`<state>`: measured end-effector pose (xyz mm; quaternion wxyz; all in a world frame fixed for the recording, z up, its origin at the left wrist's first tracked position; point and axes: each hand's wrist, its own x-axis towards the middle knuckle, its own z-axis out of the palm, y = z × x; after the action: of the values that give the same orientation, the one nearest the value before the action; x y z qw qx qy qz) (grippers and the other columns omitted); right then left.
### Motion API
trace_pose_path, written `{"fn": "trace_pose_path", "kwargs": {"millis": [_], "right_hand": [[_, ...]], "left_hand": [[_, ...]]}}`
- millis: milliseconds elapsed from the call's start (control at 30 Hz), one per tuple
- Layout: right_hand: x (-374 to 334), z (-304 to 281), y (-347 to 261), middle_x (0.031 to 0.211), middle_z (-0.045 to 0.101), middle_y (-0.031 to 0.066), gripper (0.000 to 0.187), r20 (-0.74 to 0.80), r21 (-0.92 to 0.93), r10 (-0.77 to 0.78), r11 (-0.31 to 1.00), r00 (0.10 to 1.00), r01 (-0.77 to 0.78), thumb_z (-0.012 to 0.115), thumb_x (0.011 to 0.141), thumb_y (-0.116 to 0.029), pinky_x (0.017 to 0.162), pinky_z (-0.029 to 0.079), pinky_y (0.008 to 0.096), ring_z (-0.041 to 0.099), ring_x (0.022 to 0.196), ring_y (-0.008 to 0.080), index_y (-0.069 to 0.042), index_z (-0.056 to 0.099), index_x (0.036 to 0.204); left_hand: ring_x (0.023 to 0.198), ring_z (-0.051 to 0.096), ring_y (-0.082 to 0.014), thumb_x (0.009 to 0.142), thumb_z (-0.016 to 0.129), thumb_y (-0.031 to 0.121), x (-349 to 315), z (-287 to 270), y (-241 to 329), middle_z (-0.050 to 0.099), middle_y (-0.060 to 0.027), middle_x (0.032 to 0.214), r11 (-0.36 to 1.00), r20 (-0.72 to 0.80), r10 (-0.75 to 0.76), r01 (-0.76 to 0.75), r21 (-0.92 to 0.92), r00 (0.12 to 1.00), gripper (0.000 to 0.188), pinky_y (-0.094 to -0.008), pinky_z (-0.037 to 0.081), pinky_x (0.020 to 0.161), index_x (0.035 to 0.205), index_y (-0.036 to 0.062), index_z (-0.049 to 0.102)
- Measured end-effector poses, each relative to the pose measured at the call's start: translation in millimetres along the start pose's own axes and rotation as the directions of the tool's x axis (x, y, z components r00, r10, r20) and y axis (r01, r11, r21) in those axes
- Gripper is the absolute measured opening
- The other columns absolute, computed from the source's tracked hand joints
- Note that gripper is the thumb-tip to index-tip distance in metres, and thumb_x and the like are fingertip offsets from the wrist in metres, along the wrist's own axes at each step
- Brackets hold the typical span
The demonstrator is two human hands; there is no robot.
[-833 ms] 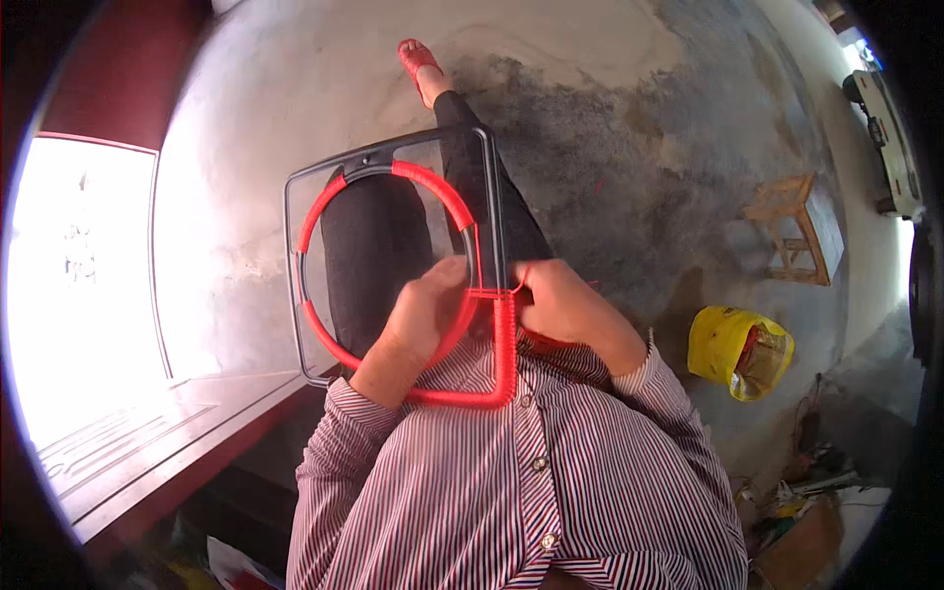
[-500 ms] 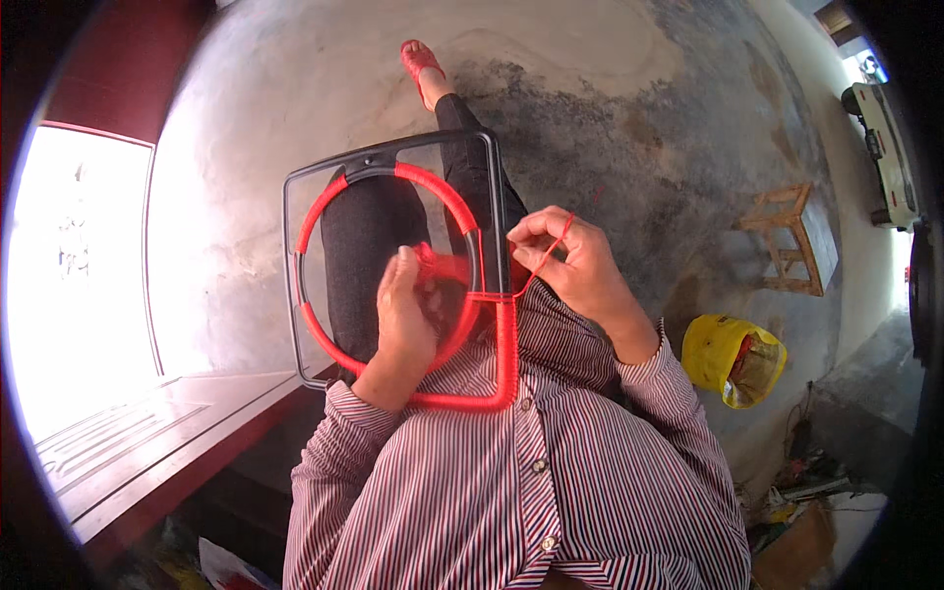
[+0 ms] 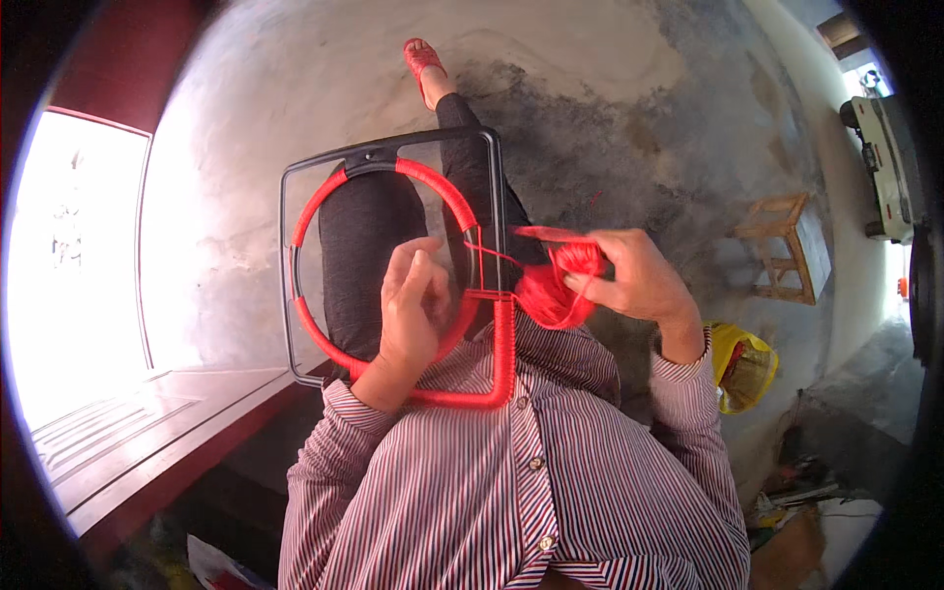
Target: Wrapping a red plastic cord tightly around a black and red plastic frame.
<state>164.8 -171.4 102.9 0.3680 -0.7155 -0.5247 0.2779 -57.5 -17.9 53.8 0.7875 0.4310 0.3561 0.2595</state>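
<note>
A black metal frame [image 3: 389, 145] with a round inner ring [image 3: 317, 205] rests over my lap. Red cord wraps sections of the ring and the frame's lower right corner [image 3: 505, 366]. My right hand [image 3: 634, 280] grips a loose bundle of red cord [image 3: 557, 293] just right of the frame. From the bundle, strands run to the frame's right bar, where the wrapping ends. Inside the ring's outline, my left hand [image 3: 413, 305] is raised with its fingers loosely bent and apart, and I see nothing in them.
Over on the right stand a wooden stool [image 3: 792, 251] and a yellow bag [image 3: 742, 369] on the concrete floor. A dark red ledge with a pale panel [image 3: 147, 423] lies at my left. Assorted clutter [image 3: 801, 501] sits at the lower right, and a pale vehicle [image 3: 890, 167] farther off.
The red bundle went from my left hand, inside the ring, to my right hand outside the frame's right bar. My right hand shifted right, and its earlier looped strand is drawn in.
</note>
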Motion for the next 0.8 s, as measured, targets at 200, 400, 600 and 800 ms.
{"fn": "trace_pose_path", "kwargs": {"millis": [200, 400, 600, 800], "right_hand": [[-73.1, -21.0, 80.8, 0.071, 0.06, 0.0082, 0.018, -0.206, 0.915, 0.563, 0.4, 0.8, -0.046, 0.061, 0.083, -0.019, 0.066, 0.049, 0.0356, 0.057, 0.064, 0.0208, -0.001, 0.061, 0.086], [-111.2, -41.2, 161.4, 0.068, 0.051, -0.0008, 0.018, -0.375, 0.897, 0.62, 0.055, 0.689, 0.438, 0.064, 0.085, -0.022, 0.053, 0.043, 0.0246, 0.046, 0.052, 0.0096, -0.005, 0.058, 0.09], [-25.6, 62.8, 20.7, 0.06, 0.052, -0.0027, 0.02, 0.069, 0.844, 0.404, 0.463, 0.912, -0.269, 0.069, 0.082, -0.017, 0.05, 0.04, 0.0235, 0.048, 0.052, 0.0067, -0.001, 0.062, 0.091], [-27.1, 60.1, 25.9, 0.058, 0.056, -0.0007, 0.021, 0.066, 0.698, 0.317, 0.663, 0.946, -0.271, 0.069, 0.084, -0.019, 0.051, 0.042, 0.0233, 0.051, 0.051, 0.0079, -0.005, 0.06, 0.071]], "left_hand": [[0.058, 0.045, -0.0071, 0.099, 0.036, 0.041, 7.2, -2.0, 4.8, 0.054, -0.0014, 0.072, 0.966, 0.119, -0.246, 0.234, 0.11, 0.962, 0.054, -0.0221, 0.036, 0.05, 0.133, -0.0002, 0.041], [0.073, 0.056, -0.0158, 0.101, 0.028, 0.041, 1.8, 25.1, 27.2, 0.06, -0.0084, 0.092, 0.883, 0.282, -0.401, 0.45, -0.137, 0.872, 0.053, -0.0271, 0.047, 0.063, 0.128, -0.0001, 0.046], [0.075, 0.06, -0.0208, 0.079, 0.037, 0.012, 5.6, 12.6, 7.8, 0.062, -0.013, 0.096, 0.904, 0.352, -0.326, 0.398, -0.157, 0.878, 0.037, -0.03, 0.05, 0.065, 0.11, -0.0018, 0.052], [0.059, 0.059, -0.0235, 0.077, 0.038, 0.012, 8.2, 1.0, 1.1, 0.062, -0.0171, 0.08, 0.901, 0.324, -0.392, 0.43, -0.051, 0.861, 0.028, -0.0319, 0.051, 0.057, 0.095, -0.0024, 0.055]]}}
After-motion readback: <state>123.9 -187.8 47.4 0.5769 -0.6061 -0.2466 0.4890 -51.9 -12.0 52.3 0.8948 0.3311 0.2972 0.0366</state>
